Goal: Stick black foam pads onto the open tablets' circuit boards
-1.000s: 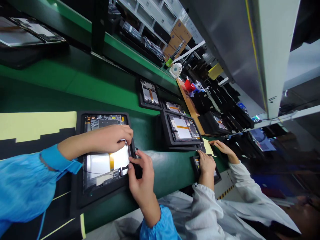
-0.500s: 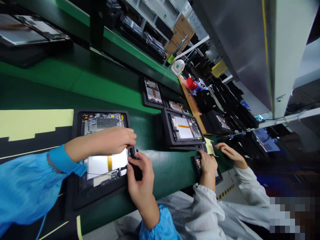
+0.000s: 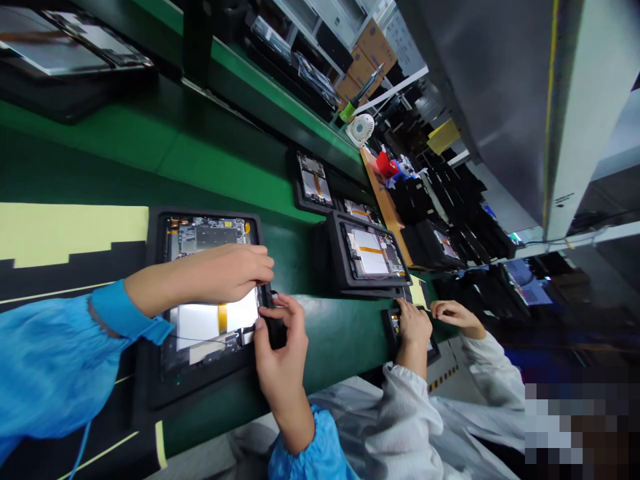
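An opened tablet (image 3: 200,327) with bare circuit board, white battery and orange ribbon cable lies in a black tray (image 3: 150,373). Across it reaches my left hand (image 3: 233,272), fingers curled down at the tablet's right edge; whatever they pinch is hidden beneath them. My right hand (image 3: 284,350) is at the same edge, slightly lower, its thumb and index finger drawn together against the edge. What lies between those fingertips is too small to make out. A thin dark wire runs over the tablet's lower part.
To the right, more opened tablets sit in black trays (image 3: 340,283), some stacked. A co-worker's hands (image 3: 415,330) work over another tablet beyond them. Yellow-edged black sheets (image 3: 75,233) lie at left. A small white fan (image 3: 361,128) stands at the back.
The view has shifted slightly. Both my hands stay at the tablet's right edge with only small finger movements. The co-worker's far hand has curled its fingers in.
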`<state>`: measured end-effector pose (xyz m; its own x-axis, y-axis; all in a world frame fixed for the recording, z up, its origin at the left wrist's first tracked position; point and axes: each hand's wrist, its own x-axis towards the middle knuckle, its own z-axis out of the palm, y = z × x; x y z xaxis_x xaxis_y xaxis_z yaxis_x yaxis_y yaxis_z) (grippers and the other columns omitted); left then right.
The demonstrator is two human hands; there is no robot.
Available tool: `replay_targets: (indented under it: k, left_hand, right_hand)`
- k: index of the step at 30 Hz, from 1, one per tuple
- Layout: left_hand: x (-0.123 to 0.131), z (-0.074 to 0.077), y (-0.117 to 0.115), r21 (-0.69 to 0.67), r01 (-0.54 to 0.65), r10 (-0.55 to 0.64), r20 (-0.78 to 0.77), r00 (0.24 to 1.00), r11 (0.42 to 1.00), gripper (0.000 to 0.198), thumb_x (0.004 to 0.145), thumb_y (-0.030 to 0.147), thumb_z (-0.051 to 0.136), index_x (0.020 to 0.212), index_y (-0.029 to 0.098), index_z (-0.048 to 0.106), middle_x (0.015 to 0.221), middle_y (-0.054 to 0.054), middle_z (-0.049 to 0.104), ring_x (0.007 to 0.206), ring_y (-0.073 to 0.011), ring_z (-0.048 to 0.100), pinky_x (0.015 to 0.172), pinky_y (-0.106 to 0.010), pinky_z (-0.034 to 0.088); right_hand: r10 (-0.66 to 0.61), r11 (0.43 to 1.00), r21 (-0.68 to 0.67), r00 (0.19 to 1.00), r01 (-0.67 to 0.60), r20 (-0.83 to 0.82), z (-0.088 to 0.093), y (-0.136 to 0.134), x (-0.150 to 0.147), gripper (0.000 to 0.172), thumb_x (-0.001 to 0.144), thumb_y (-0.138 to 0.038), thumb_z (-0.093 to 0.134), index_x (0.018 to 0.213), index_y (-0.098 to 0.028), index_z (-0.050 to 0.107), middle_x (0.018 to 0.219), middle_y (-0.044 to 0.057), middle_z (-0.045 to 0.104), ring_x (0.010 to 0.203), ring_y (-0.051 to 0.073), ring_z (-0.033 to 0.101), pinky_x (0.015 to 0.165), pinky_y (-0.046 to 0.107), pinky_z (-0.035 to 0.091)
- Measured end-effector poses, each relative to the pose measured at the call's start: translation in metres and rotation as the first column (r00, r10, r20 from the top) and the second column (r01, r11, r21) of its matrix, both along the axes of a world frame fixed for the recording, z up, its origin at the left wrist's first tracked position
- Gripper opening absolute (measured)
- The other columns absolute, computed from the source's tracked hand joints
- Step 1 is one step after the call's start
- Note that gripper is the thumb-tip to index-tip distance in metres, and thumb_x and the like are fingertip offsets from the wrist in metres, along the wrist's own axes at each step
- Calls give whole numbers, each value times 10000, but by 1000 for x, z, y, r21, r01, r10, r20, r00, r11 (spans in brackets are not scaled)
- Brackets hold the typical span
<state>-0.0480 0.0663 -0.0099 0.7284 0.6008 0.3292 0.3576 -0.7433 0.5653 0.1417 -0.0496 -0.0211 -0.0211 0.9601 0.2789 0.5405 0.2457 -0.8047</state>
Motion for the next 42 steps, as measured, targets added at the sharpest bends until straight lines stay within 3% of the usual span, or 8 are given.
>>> replay_targets:
  k: [6,30,36,42]
  left_hand:
    - [1,1,-3,2,-10,10,-3,1000,1000,232,835,18,486,705,200,549,784,-44,587,816,-231,521,726,-365,402]
    - [2,6,-10,-32,-19,18,-17,1000,999,204,825,61,521,710,207,605,792,-41,595,794,-236,533,755,-392,402]
    - [-2,5,-4,6,-42,42,-49,998,999,223,857,118,452,722,199,609,818,-50,624,831,-218,536,779,-383,428]
    - [-4,8,-2,59,-142,145,-59,988,988,419,842,207,250,659,151,623,756,8,557,792,-120,446,762,-357,393]
  right_hand:
    - [-66,996,-59,995,62,-69,3,3,-4,374,850,-142,628,1210,-230,581,905,8,775,1021,238,727,1001,429,532]
    - [0,998,-63,999,-2,-35,6,5,2,301,951,-192,629,1246,-231,581,981,28,766,977,209,736,976,399,552]
    - [-6,997,-80,997,0,-80,4,10,0,263,957,-198,619,1219,-218,611,930,18,762,912,200,731,946,386,560]
    - [10,996,-91,995,-19,-97,3,14,1,283,954,-197,627,1236,-225,622,939,14,771,917,196,734,970,384,549]
